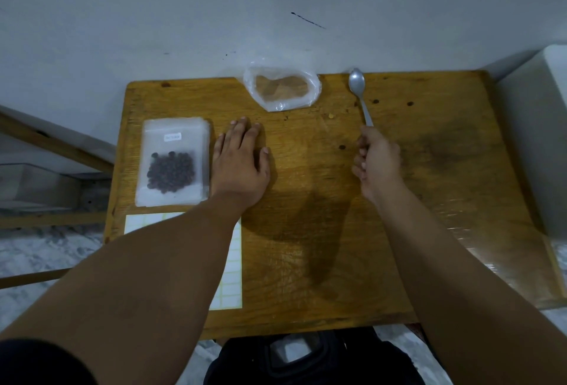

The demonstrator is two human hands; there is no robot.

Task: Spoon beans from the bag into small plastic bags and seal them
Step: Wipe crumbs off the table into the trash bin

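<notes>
Right hand: fingers curled shut around the lower handle of the spoon.
Spoon axis: runs away from the person, slightly leftward; bowl at the far end, empty, near the tabletop's far edge.
Spoon handling: rigid metal, likely light; held low on the handle, so the bowl may tip if loaded carelessly.
Left hand: flat on the tabletop, fingers loosely spread, holding nothing; just beside the small bags.
Bean bag: thin clear plastic, mouth open upward, at the far edge, left of the spoon bowl. Soft and floppy; judged to need steadying at the rim while scooping.
Small bags: flat stack, long axis front to back; top one holds dark beans and carries a label. Slippery film; best taken by a corner.
Label sheet: near edge, partly under the left forearm.
</notes>
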